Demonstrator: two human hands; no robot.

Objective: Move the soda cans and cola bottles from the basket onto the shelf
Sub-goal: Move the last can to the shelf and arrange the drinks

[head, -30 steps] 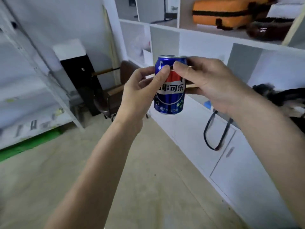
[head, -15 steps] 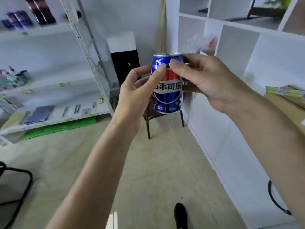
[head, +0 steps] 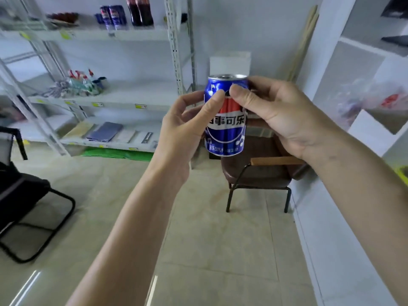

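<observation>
A blue soda can (head: 225, 129) with a red and white logo is held upright in front of me at chest height. My left hand (head: 185, 127) grips its left side, thumb on the front. My right hand (head: 276, 115) grips its upper right side, thumb pressed on the front near the rim. On the top board of the white metal shelf (head: 106, 35) at the far left stand two blue cans (head: 113, 16) and two dark cola bottles (head: 140, 11). The basket is out of view.
A brown chair (head: 258, 173) with wooden armrests stands straight ahead under the can. A black chair (head: 24, 195) is at the left. White cubby cabinets (head: 357, 120) line the right wall. Lower shelf boards hold packets and flat items. The floor is tiled.
My view has swung left: the metal shelf with cans and bottles has come fully into sight and the cabinets have slid right. Both hands keep the same hold on the can.
</observation>
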